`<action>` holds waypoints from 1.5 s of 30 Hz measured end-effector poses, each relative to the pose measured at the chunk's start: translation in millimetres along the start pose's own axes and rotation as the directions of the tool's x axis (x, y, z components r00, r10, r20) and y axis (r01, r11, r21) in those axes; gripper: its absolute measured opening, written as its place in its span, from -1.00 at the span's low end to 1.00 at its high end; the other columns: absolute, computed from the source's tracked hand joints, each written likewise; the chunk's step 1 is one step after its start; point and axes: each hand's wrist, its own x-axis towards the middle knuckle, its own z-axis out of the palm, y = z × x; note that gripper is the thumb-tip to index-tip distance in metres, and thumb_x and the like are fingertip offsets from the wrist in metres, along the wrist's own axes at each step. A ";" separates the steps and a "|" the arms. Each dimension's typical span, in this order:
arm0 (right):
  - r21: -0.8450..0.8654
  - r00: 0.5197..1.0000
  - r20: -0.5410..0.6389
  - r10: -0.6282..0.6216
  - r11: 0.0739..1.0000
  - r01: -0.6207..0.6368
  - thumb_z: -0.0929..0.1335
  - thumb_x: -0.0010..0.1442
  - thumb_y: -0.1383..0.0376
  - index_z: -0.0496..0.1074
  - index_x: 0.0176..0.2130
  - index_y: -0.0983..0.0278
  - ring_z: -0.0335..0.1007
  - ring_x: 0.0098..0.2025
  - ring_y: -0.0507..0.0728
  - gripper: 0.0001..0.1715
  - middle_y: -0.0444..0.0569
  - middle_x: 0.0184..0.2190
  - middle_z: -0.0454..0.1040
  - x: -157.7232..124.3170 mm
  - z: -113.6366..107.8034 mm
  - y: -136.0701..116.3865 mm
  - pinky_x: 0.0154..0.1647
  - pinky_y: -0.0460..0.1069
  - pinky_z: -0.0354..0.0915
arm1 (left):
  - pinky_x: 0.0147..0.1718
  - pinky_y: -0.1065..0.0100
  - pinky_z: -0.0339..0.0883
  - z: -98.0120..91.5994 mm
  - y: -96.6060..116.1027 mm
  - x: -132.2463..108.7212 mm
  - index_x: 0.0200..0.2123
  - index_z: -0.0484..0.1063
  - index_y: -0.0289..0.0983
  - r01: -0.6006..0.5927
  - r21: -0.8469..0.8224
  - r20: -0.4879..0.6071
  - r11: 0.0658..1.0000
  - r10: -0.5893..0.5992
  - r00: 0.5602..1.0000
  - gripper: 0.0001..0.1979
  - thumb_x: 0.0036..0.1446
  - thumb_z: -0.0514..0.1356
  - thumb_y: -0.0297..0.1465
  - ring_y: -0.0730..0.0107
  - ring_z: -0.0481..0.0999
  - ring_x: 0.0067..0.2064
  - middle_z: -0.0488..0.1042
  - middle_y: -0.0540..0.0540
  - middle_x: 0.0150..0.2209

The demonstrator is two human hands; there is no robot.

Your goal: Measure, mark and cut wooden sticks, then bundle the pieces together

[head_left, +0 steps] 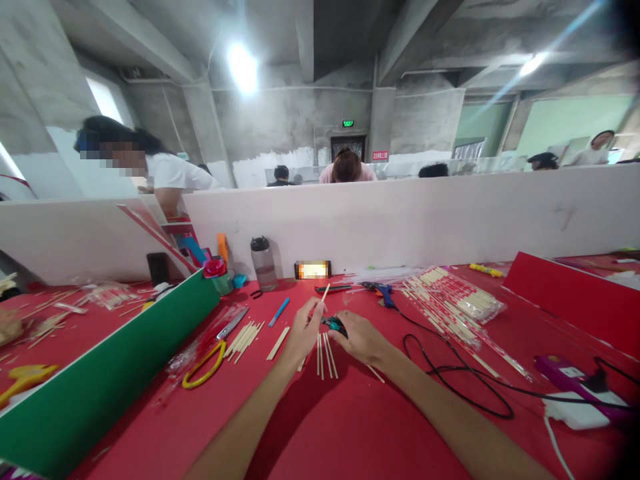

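Note:
In the middle of the head view, my left hand (305, 328) is closed on a thin wooden stick (326, 293), whose upper end points up past the fingers. My right hand (363, 335) grips a pair of small cutting pliers (335, 325) with teal and black handles. Their jaws reach toward my left fingers; whether they touch the stick I cannot tell. Several cut sticks (327, 357) lie on the red tabletop (320, 427) just below my hands. More short sticks (278, 344) rest left of my left hand, beside a larger bunch (245, 341).
Yellow-handled scissors (205, 367) and a blue pen-like strip (279, 312) lie left. A bottle (263, 263) and a phone (313, 269) stand at the white partition (350, 220). Right are a blue glue gun (385, 295), its looping cable, wrapped chopsticks (455, 300) and a power strip (570, 377). Green board (125, 347) borders left.

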 end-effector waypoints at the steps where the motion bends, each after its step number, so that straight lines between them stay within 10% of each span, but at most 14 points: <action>1: -0.011 1.000 0.009 0.008 1.000 -0.008 0.20 0.35 -0.01 0.36 -0.11 0.32 0.39 -0.19 0.19 -0.54 0.08 -0.22 0.47 0.8 0.5 0.1 -0.18 0.01 0.19 | -0.30 0.42 0.20 0.3 -1.8 0.1 -0.37 0.31 -0.25 0.004 0.004 -0.006 1.000 -0.004 1.000 -0.69 0.32 -0.03 -0.20 0.40 0.32 -0.35 0.31 0.02 -0.42; 45: -0.017 0.999 0.016 -0.046 0.999 0.046 0.21 0.35 0.14 0.34 -0.11 0.31 0.35 -0.22 0.15 -0.70 0.04 -0.24 0.45 1.0 -1.8 2.0 -0.23 -0.02 0.13 | -0.32 0.41 0.23 2.5 -8.4 4.3 -0.45 0.30 -0.25 0.019 -0.028 -0.057 0.999 -0.021 0.998 -0.64 0.30 -0.01 -0.16 0.41 0.34 -0.38 0.33 0.01 -0.47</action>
